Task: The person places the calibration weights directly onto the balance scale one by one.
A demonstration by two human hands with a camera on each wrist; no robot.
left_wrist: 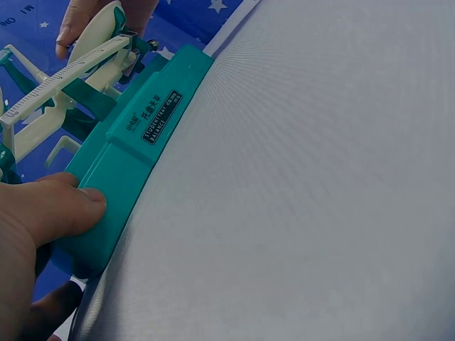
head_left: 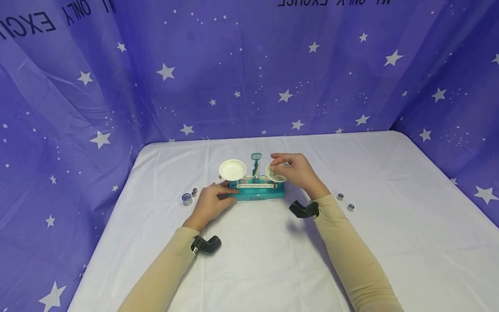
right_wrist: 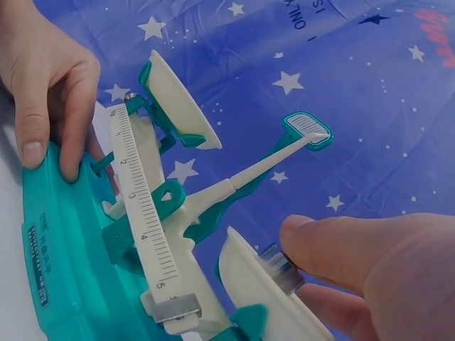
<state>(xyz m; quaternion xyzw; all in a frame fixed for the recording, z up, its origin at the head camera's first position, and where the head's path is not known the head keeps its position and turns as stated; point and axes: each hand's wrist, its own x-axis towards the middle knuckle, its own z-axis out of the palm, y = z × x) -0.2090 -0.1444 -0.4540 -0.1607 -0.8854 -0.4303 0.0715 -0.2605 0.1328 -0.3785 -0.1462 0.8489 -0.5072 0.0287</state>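
Note:
A teal balance scale [head_left: 257,195] stands mid-table with a white left pan [head_left: 232,169] and a white right pan [head_left: 274,177]. My left hand [head_left: 212,201] grips the left end of its base [left_wrist: 135,156], thumb on the front and fingers behind, as the right wrist view shows [right_wrist: 43,71]. My right hand [head_left: 290,171] pinches a small metal weight [right_wrist: 281,266] just at the right pan [right_wrist: 263,298]. Whether the weight touches the pan I cannot tell. The ruled beam [right_wrist: 142,206] and the pointer [right_wrist: 309,128] are in view.
Two metal weights, one larger [head_left: 187,199] and one small [head_left: 194,191], stand left of the scale. Two more small weights [head_left: 340,196] [head_left: 350,207] stand on the right. A white cloth [head_left: 253,260] covers the table, with starred blue curtains [head_left: 273,78] behind and at the sides.

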